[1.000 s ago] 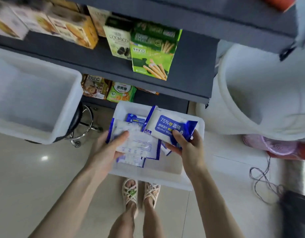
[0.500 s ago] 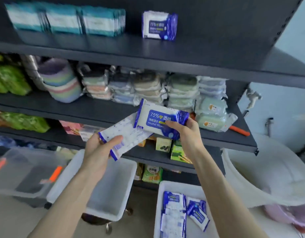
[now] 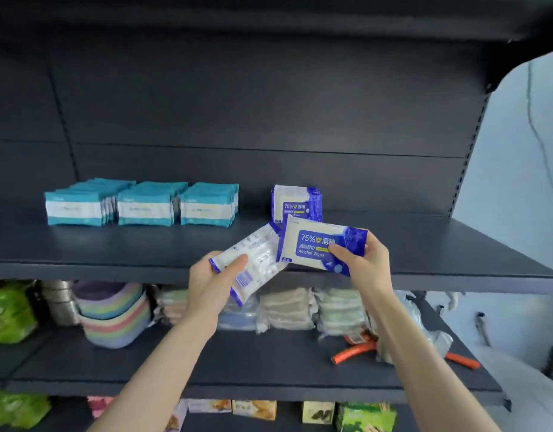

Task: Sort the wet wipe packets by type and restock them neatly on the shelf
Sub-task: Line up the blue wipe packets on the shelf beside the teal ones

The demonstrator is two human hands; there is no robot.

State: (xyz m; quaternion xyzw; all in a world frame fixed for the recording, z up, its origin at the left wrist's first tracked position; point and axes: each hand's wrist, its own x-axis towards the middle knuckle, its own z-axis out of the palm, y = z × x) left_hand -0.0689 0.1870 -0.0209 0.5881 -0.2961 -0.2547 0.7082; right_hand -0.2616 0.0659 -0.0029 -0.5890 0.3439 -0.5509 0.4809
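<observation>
Right hand (image 3: pixel 367 265) pinching blue-and-white plastic alcohol wipe packet (image 3: pixel 312 244), left hand (image 3: pixel 206 277) gripping white-backed plastic packet (image 3: pixel 256 260) (shoving in risks toppling upright blue packet stack (image 3: pixel 295 204)).

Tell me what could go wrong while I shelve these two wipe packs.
The labelled pack in your right hand hovers just in front of the upright blue pack on the shelf; pushing it in may topple that one. The flipped pack in your left hand shows its barcode back, so it may get shelved label-inward.

Left hand (image 3: pixel 211 275) and right hand (image 3: pixel 367 263): 2, both bare
Each sits on a slim forearm (image 3: pixel 163 363) that runs uncovered down to the bottom edge of the view.
</observation>
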